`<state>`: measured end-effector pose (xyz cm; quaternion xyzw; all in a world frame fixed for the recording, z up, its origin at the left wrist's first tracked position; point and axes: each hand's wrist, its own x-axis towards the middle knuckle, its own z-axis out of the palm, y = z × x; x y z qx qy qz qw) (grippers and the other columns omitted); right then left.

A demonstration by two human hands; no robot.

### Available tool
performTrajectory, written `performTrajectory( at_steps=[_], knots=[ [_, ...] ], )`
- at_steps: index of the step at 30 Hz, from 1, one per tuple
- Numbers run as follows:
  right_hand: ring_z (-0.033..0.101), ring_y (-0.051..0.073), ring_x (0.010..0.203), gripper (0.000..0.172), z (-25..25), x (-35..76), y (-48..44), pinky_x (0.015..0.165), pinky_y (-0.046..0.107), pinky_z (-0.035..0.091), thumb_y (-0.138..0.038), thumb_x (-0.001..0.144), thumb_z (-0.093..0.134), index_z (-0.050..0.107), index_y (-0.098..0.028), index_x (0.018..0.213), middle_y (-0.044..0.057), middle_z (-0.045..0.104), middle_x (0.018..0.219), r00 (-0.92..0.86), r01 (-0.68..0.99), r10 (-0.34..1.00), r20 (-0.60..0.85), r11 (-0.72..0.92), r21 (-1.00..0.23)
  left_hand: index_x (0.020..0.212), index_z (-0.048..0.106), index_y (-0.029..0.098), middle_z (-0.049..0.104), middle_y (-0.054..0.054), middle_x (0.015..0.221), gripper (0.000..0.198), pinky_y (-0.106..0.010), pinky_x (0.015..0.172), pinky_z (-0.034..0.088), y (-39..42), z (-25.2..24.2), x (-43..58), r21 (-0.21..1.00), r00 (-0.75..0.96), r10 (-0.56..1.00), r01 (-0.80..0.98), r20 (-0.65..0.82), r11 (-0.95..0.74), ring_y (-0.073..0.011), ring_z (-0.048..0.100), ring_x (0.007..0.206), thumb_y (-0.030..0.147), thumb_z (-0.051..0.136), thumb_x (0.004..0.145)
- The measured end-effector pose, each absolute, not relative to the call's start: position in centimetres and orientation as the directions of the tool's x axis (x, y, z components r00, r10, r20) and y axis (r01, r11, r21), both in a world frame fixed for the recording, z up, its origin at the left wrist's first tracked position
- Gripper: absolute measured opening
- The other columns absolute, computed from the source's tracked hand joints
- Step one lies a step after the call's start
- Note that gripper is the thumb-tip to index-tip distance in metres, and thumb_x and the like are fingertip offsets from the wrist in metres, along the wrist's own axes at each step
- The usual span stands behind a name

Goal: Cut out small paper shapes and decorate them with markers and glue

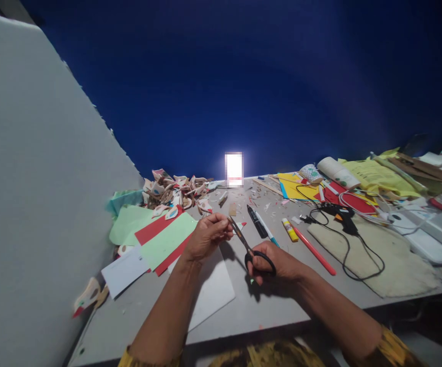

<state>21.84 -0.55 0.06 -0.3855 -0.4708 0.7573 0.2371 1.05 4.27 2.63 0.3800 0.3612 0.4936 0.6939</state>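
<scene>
My right hand (pixel 272 262) grips a pair of scissors (pixel 242 238) with black handles, its fingers through the loops. The blades point up and left and look nearly closed. Their tips meet the fingertips of my left hand (pixel 211 234), which are pinched together. Whatever lies in that pinch is too small or hidden to make out. Below my left hand lies a white sheet (pixel 215 293). Light green paper (pixel 169 239) and red paper (pixel 148 230) are to its left. Just beyond the scissors are a black marker (pixel 257 221) and a white-and-blue pen (pixel 267 229).
Many painted cardboard cutouts (pixel 178 191) are piled at the back left. A yellow glue stick (pixel 290 230), a red stick (pixel 314 251) and a black glue gun (pixel 341 216) with its cable lie to the right. Paper scraps litter the table (pixel 278 311). A bright lamp (pixel 234 168) stands behind.
</scene>
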Motion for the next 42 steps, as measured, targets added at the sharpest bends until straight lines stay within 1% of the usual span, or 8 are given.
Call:
performTrajectory(
  at_steps=[8,12,17,25,30,33,37,42],
  knots=[
    [0.042,0.009,0.039,0.043,0.4,22.2,-0.7,0.037,0.021,0.027,-0.054,0.063,0.082,0.064,-0.015,0.064,0.001,0.057,0.048,-0.585,-0.041,0.747,-0.315,-0.415,-0.909,0.071,0.062,0.016,0.067,-0.001,0.067,0.036,-0.026,0.059,0.050,4.6,2.3,1.0,0.906,0.196,0.968,-0.360,-0.159,0.222,-0.0126,0.062,0.057,0.037,0.089,0.061],
    [0.042,0.009,0.043,0.047,1.1,23.8,-0.4,0.039,0.021,0.028,-0.058,0.069,0.081,0.064,-0.015,0.069,0.000,0.057,0.052,-0.497,-0.120,0.839,-0.221,-0.319,-0.940,0.073,0.063,0.018,0.064,0.000,0.062,0.015,-0.028,0.058,0.046,5.0,0.9,1.2,0.998,0.018,0.999,0.057,-0.043,0.042,-0.0147,0.059,0.056,0.028,0.074,0.074],
    [0.048,0.010,0.046,0.046,0.3,25.3,-0.3,0.040,0.021,0.033,-0.057,0.070,0.082,0.065,-0.015,0.075,0.001,0.060,0.058,-0.416,-0.132,0.878,-0.235,-0.314,-0.940,0.091,0.072,0.019,0.071,-0.007,0.093,0.013,-0.035,0.082,0.049,4.4,-1.5,3.0,0.736,0.242,0.942,0.589,0.232,-0.332,-0.0216,0.065,0.089,0.016,0.061,0.087],
    [0.049,0.009,0.043,0.041,-0.8,25.0,-0.7,0.038,0.021,0.036,-0.053,0.073,0.082,0.062,-0.016,0.075,-0.001,0.060,0.058,-0.419,-0.142,0.859,-0.296,-0.384,-0.912,0.087,0.074,0.018,0.065,-0.011,0.097,0.023,-0.035,0.077,0.046,4.2,-3.5,4.3,0.447,0.522,0.839,0.720,0.155,-0.531,-0.0228,0.059,0.088,0.018,0.053,0.095],
    [0.048,0.009,0.040,0.040,-1.1,24.8,-0.5,0.034,0.021,0.032,-0.053,0.076,0.080,0.061,-0.017,0.076,-0.002,0.060,0.058,-0.375,-0.123,0.866,-0.331,-0.400,-0.908,0.078,0.071,0.019,0.067,-0.007,0.086,0.013,-0.035,0.080,0.048,4.3,-2.8,4.1,0.720,0.365,0.918,0.595,0.153,-0.357,-0.0214,0.061,0.086,0.015,0.061,0.087],
    [0.047,0.009,0.040,0.039,-1.5,24.5,-0.2,0.034,0.021,0.031,-0.053,0.078,0.078,0.062,-0.017,0.076,-0.001,0.061,0.059,-0.338,-0.117,0.879,-0.335,-0.393,-0.912,0.078,0.068,0.019,0.064,-0.002,0.071,0.008,-0.031,0.068,0.050,4.3,-2.0,3.9,0.974,0.213,0.976,0.226,-0.037,-0.012,-0.0167,0.060,0.067,0.022,0.067,0.085],
    [0.052,0.010,0.048,0.035,-1.4,23.3,0.6,0.043,0.022,0.039,-0.043,0.071,0.085,0.067,-0.016,0.082,-0.001,0.063,0.065,-0.177,-0.135,0.943,-0.281,-0.306,-0.942,0.083,0.065,0.017,0.062,0.001,0.065,0.019,-0.025,0.054,0.049,4.0,-0.8,3.6,0.888,0.323,0.910,-0.288,-0.262,0.358,-0.0102,0.054,0.051,0.029,0.079,0.079],
    [0.062,0.014,0.065,0.040,-0.1,21.5,2.1,0.062,0.027,0.049,-0.036,0.063,0.089,0.071,-0.015,0.091,0.001,0.068,0.074,-0.054,-0.111,0.989,-0.137,-0.142,-0.984,0.081,0.065,0.014,0.061,0.001,0.062,0.027,-0.017,0.049,0.047,3.6,0.1,3.8,0.781,0.405,0.857,-0.401,-0.318,0.479,-0.0078,0.057,0.051,0.023,0.088,0.069]
  ],
)
